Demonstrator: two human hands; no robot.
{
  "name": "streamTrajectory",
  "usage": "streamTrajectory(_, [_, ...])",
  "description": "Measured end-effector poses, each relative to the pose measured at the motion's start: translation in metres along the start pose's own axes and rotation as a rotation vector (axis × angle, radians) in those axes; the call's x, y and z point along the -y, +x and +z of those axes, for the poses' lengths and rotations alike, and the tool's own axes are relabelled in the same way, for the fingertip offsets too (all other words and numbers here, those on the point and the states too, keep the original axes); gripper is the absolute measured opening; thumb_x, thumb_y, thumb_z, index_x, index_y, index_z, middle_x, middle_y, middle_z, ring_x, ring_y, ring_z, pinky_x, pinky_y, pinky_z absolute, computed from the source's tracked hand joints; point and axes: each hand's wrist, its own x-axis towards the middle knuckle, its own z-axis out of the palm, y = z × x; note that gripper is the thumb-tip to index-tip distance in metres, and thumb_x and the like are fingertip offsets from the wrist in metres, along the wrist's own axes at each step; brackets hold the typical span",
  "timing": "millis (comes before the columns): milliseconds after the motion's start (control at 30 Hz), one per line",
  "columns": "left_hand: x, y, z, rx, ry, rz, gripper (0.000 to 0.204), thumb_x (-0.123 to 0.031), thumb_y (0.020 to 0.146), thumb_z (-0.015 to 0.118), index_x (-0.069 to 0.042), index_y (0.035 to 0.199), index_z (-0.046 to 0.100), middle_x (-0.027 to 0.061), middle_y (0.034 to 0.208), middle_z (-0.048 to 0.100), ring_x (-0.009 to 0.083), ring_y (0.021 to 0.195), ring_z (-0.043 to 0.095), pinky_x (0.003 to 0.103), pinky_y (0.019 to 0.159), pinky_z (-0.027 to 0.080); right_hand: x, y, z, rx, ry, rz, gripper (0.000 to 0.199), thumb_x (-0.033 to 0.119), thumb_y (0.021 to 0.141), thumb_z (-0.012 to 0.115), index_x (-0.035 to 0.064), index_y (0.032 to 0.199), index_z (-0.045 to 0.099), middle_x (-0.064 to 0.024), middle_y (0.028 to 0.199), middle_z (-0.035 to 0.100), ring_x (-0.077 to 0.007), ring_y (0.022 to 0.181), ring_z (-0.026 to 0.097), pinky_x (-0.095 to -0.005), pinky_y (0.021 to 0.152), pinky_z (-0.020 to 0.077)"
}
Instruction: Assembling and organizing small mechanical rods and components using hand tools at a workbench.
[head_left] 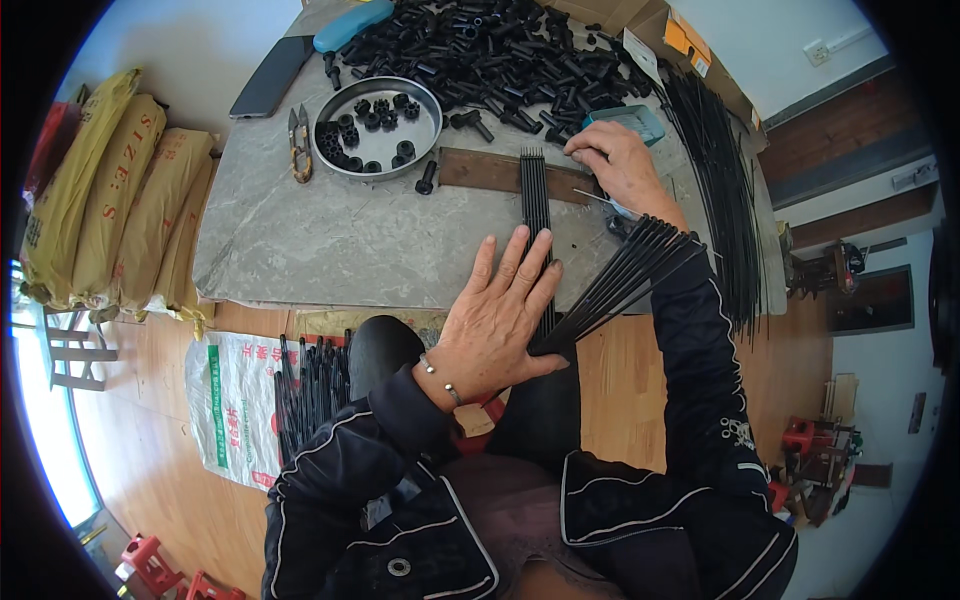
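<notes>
My left hand [500, 305] lies flat, fingers stretched out, over a row of thin black rods [535, 195] set side by side. The far tips of the row rest on a brown wooden strip [475, 172]. By the thumb, a second bundle of black rods [620, 275] with thicker ends fans out toward my right sleeve. My right hand [630, 165] is closed in a pinch just right of the row's tips; what its fingertips hold is too small to make out. Under that hand lies a thin pointed tool [600, 200] with a pale handle, partly hidden.
A round metal tray [430, 150] holds black ring-shaped parts. Pliers [300, 145] and a phone-like slab [272, 78] lie left of it. Black bolt-like parts [470, 65] heap at the back, beside a teal box [645, 125]. Long black rods [715, 180] line the table's right edge.
</notes>
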Motion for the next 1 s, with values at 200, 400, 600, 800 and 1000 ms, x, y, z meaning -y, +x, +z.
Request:
streamTrajectory(200, [0.0003, 0.0003, 0.0003, 0.008, -0.001, -0.005, 0.096, -0.064, 0.068, 0.068, -0.001, 0.136, 0.043, 0.02, 0.152, 0.024, 0.0362, 0.144, 0.017, 0.052, 0.116, 0.007, 0.0028, -0.0027, 0.0005, 0.03, 0.135, 0.074, 0.011, 0.006, 0.082, 0.063, 0.0012, 0.09, 0.068, -0.0096, 0.085, 0.062, -0.0248, 0.083, 0.06, -0.0327, 0.074, 0.0455])
streamTrajectory(400, [0.0015, -0.0009, 0.0023, -0.001, -0.005, -0.009, 0.095, -0.062, 0.068, 0.069, -0.002, 0.137, 0.044, 0.0209, 0.151, 0.026, 0.0365, 0.143, 0.019, 0.053, 0.115, 0.009, 0.003, -0.0063, -0.0022, 0.076, 0.17, 0.133, 0.013, 0.008, 0.083, 0.062, 0.0002, 0.092, 0.068, -0.0096, 0.084, 0.061, -0.0243, 0.082, 0.06, -0.0324, 0.074, 0.0458])
streamTrajectory(600, [0.0018, -0.0007, 0.0031, 0.001, 0.016, 0.001, 0.094, -0.066, 0.069, 0.066, 0.005, 0.13, 0.049, 0.0205, 0.153, 0.022, 0.0348, 0.145, 0.014, 0.053, 0.116, 0.008, 0.0045, -0.0025, -0.0037, 0.09, 0.152, 0.138, 0.014, 0.008, 0.083, 0.063, 0.0003, 0.092, 0.068, -0.0094, 0.084, 0.061, -0.0241, 0.083, 0.06, -0.0323, 0.076, 0.046])
streamTrajectory(800, [0.0014, -0.0011, 0.0021, -0.004, 0.012, 0.001, 0.095, -0.066, 0.07, 0.065, 0.002, 0.133, 0.047, 0.0205, 0.153, 0.023, 0.0349, 0.144, 0.015, 0.053, 0.116, 0.007, 0.0013, -0.0029, -0.0013, 0.069, 0.138, 0.145, 0.012, 0.005, 0.083, 0.062, 0.0002, 0.092, 0.068, -0.0086, 0.085, 0.06, -0.0229, 0.082, 0.06, -0.0319, 0.075, 0.0458])
streamTrajectory(1000, [0.0005, -0.0007, 0.0025, -0.009, 0.01, -0.001, 0.095, -0.066, 0.07, 0.066, 0.002, 0.133, 0.046, 0.0198, 0.153, 0.023, 0.0351, 0.144, 0.015, 0.054, 0.116, 0.006, 0.003, -0.0012, -0.0029, 0.075, 0.132, 0.166, 0.012, 0.005, 0.083, 0.062, 0.0, 0.092, 0.068, -0.0085, 0.086, 0.06, -0.022, 0.081, 0.059, -0.0312, 0.074, 0.0457])
